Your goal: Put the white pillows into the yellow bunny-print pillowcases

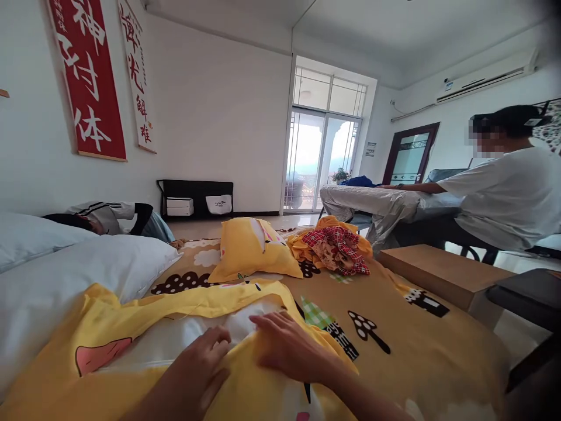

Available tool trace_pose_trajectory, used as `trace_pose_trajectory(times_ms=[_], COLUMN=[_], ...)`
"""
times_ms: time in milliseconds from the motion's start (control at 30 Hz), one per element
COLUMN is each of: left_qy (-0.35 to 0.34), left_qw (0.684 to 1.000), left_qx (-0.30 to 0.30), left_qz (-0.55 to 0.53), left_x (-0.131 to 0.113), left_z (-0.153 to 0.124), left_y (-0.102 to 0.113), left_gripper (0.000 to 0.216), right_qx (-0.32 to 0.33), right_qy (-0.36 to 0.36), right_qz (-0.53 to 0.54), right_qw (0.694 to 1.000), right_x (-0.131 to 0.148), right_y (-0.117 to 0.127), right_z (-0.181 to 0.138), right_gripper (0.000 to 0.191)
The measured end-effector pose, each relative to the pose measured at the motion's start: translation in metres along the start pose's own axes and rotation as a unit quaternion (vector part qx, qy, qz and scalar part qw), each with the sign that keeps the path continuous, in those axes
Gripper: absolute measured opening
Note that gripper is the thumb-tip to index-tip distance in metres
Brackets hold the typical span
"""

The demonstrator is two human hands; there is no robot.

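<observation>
A yellow cartoon-print pillowcase point(144, 389) lies in front of me, with a white pillow point(184, 334) showing through its long opening. My left hand point(208, 362) is at the near edge of that opening, its fingers curled in on the yellow cloth. To its right, my right hand point(289, 348) rests over the right end of the opening. Its fingers are stretched out across the white pillow and the cloth edge, and its thumb side is blurred. Just beyond lies a yellow pillow point(256, 248) in a matching case.
White pillows point(100, 266) lie at left, near a person point(116, 216) partly hidden beyond them. Crumpled yellow and red-checked cloth point(337, 248) is on the patterned bedspread point(421, 345). At right are a cardboard box point(442, 269), a covered table point(372, 199) and a seated person point(504, 181).
</observation>
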State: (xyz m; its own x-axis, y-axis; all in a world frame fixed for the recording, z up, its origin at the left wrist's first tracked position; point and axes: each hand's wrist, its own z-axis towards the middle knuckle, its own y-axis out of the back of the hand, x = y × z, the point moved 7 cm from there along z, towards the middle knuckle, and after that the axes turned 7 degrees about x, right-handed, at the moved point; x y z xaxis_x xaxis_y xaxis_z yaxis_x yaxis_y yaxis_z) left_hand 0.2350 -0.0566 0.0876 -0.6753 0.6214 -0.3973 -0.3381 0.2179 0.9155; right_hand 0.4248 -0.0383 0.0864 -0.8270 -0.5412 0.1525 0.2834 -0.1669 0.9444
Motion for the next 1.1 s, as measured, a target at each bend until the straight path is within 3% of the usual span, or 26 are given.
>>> trace_pose_trajectory(times_ms=[100, 233, 367, 533, 667, 867, 967, 1100], left_qy=[-0.028, -0.117, -0.226, -0.29, -0.27, -0.195, -0.227, -0.415], left_qw=[0.997, 0.979, 0.964, 0.94, 0.933, 0.937, 0.921, 0.864], left_qx=[0.061, 0.162, 0.138, 0.172, 0.146, 0.178, 0.168, 0.082], left_qz=[0.032, 0.051, -0.021, 0.053, 0.187, 0.23, 0.268, 0.272], left_x=[-0.022, -0.05, -0.074, -0.084, -0.065, -0.044, -0.069, -0.12], left_z=[-0.004, -0.002, 0.042, 0.091, 0.082, 0.064, 0.076, 0.092], left_y=[0.005, 0.003, -0.005, -0.052, -0.07, -0.058, -0.054, -0.078], left_gripper=[0.021, 0.016, 0.022, 0.016, 0.03, 0.025, 0.017, 0.017], right_qx=[0.042, 0.053, 0.047, 0.075, 0.143, 0.188, 0.177, 0.128], right_qy=[0.083, 0.122, 0.172, 0.14, 0.053, 0.041, 0.054, 0.069], right_qz=[0.056, 0.025, -0.049, -0.087, -0.107, -0.118, -0.153, -0.14], right_qw=[0.994, 0.991, 0.983, 0.983, 0.982, 0.974, 0.971, 0.979], right_x=[0.033, 0.041, 0.047, 0.032, 0.011, 0.021, 0.025, 0.027], right_y=[-0.011, -0.025, -0.022, -0.025, -0.025, -0.011, -0.007, 0.01], right_z=[-0.001, -0.023, -0.049, -0.077, -0.092, -0.094, -0.093, -0.093], right_gripper=[0.06, 0.033, 0.019, 0.012, 0.028, 0.029, 0.029, 0.02])
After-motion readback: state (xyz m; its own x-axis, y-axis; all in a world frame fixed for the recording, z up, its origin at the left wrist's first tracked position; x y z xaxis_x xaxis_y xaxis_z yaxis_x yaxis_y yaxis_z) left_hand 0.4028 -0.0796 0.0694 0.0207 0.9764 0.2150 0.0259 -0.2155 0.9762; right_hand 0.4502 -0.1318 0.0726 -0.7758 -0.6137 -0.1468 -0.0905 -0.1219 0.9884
